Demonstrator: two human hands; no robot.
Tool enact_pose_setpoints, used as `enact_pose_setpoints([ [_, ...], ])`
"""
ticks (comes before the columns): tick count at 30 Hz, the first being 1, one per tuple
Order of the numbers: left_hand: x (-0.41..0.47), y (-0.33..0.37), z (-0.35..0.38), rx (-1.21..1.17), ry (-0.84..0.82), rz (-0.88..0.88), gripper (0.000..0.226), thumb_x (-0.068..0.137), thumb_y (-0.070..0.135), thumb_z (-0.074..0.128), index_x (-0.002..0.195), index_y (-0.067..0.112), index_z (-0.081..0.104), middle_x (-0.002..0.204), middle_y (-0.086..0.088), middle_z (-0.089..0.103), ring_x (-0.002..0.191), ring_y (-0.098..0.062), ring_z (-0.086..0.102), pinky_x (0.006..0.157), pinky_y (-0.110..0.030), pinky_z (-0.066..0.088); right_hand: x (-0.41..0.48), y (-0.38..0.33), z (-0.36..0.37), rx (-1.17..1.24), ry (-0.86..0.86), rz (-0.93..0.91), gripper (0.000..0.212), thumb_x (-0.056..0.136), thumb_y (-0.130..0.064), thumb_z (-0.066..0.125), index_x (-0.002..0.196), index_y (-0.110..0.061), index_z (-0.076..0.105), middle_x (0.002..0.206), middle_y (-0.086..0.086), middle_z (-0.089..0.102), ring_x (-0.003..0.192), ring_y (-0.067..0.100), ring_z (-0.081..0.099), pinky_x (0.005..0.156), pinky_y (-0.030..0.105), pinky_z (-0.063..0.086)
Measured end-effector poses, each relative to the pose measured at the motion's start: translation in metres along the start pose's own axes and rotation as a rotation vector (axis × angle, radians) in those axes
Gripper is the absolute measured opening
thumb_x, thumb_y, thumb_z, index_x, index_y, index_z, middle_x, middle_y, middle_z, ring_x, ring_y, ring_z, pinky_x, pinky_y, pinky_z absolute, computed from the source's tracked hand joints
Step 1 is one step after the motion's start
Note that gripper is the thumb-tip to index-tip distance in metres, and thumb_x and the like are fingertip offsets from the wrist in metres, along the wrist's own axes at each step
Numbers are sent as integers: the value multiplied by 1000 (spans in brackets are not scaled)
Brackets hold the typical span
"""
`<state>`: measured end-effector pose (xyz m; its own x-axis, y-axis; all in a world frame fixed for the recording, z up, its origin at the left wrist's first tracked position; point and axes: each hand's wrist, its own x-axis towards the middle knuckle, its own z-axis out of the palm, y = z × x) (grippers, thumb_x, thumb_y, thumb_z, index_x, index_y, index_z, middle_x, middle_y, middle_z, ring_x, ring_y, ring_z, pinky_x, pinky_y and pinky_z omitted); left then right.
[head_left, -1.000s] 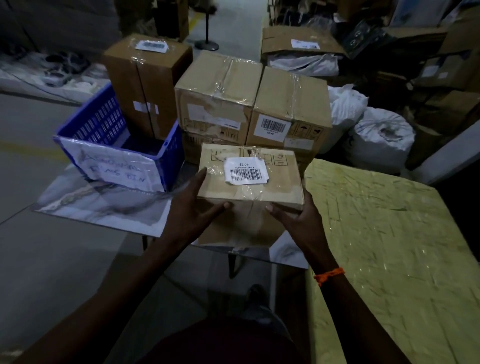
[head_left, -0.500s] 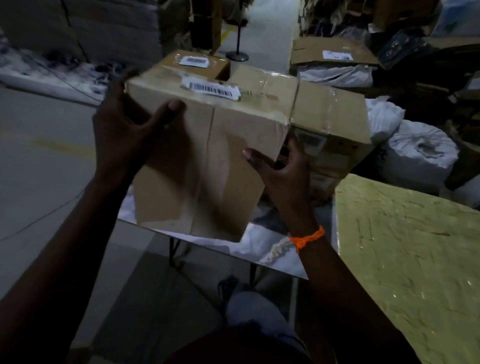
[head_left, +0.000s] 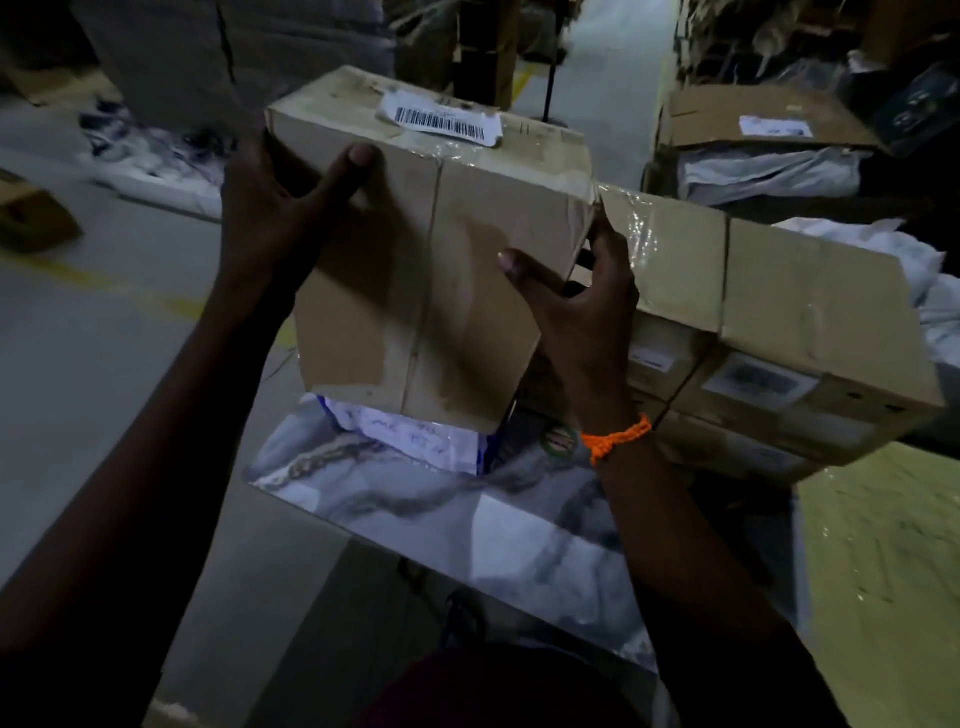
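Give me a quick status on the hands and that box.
Left hand and right hand both grip the cardboard box. Box held above the table. Stacked cartons close on its right.

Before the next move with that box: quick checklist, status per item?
1. Left hand grip on the cardboard box: thumb on the near face, fingers round the left side. Ok.
2. Right hand grip: thumb on the near face, fingers behind the right edge. Ok.
3. Box off the table: held in the air above it. Ok.
4. Tape seam on the near face: looks closed. Ok.
5. Barcode label on top: faces up, one end curling, print blurred. Cannot tell if scannable.
6. Gap between the right fingers and the stacked boxes: very close. Cannot tell if touching.
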<state>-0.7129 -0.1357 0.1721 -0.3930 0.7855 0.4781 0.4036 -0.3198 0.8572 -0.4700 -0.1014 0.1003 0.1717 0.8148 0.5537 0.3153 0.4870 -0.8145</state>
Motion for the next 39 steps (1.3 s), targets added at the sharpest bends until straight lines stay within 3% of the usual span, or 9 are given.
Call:
enact_pose_setpoints([
  [3, 19, -34, 7, -59, -5, -62, 59, 87, 52, 77, 129, 17, 56, 122, 4, 69, 111, -7, 67, 96, -35, 56, 7, 18, 23, -29, 1, 24, 79, 73, -51, 88, 133, -8, 62, 116, 5, 62, 108, 18, 64, 87, 45, 58],
  [7, 35, -69, 19, -135, 17, -155, 43, 90, 58, 66, 115, 24, 54, 91, 14, 54, 77, 9, 51, 75, -14, 42, 8, 31, 43, -75, -12, 38, 82, 73, -42, 91, 138, -3, 58, 119, 7, 61, 115, 20, 63, 90, 45, 58],
  [11, 61, -84, 25, -236, -2, -129, 28, 93, 52, 64, 110, 32, 54, 105, 11, 62, 94, 3, 58, 90, -23, 47, 16, 40, 54, -144, 1, 89, 86, 71, -42, 91, 142, -8, 57, 123, 5, 62, 116, 15, 63, 91, 38, 58],
  [18, 76, -152, 33, -271, -88, -224, 39, 88, 40, 72, 114, 20, 50, 119, -5, 62, 93, -5, 61, 77, -20, 49, 8, 62, 87, -192, -9, 269, 103, 64, -44, 92, 153, -20, 45, 132, 2, 67, 121, 17, 65, 98, 43, 58],
  [22, 70, -200, 29, -188, -188, -292, 38, 89, 35, 74, 116, 19, 52, 116, 2, 62, 99, -6, 62, 84, -25, 53, -19, 83, 101, -286, -69, 373, 91, 66, -34, 89, 147, -14, 52, 124, 3, 72, 110, 15, 69, 93, 42, 59],
  [27, 47, -243, 20, -128, -260, -287, 49, 91, 25, 74, 131, 11, 52, 120, 8, 59, 104, 7, 59, 89, -20, 51, -49, 91, 107, -388, -175, 434, 64, 83, 10, 76, 142, 9, 51, 120, 9, 66, 99, -6, 58, 80, 4, 48],
  [30, 43, -257, 13, -115, -321, -291, 64, 89, 37, 74, 144, 19, 46, 130, 8, 57, 118, -9, 61, 97, -28, 53, -56, 98, 113, -412, -167, 386, 66, 83, -1, 77, 144, 2, 52, 129, 15, 69, 114, 21, 67, 96, 33, 56],
  [34, 46, -255, 15, -76, -385, -284, 68, 89, 45, 72, 147, 22, 44, 139, 4, 55, 122, -19, 62, 100, -36, 53, -59, 111, 110, -417, -176, 382, 76, 85, 1, 72, 155, -1, 40, 138, 18, 63, 124, 24, 61, 102, 22, 51],
  [39, 44, -244, 29, 131, -367, -164, 57, 100, 25, 65, 149, 7, 42, 147, -13, 50, 125, -26, 56, 93, -22, 44, -54, 121, 93, -439, -237, 303, 76, 89, -14, 68, 157, -5, 37, 140, 22, 61, 129, 36, 58, 105, 41, 48],
])
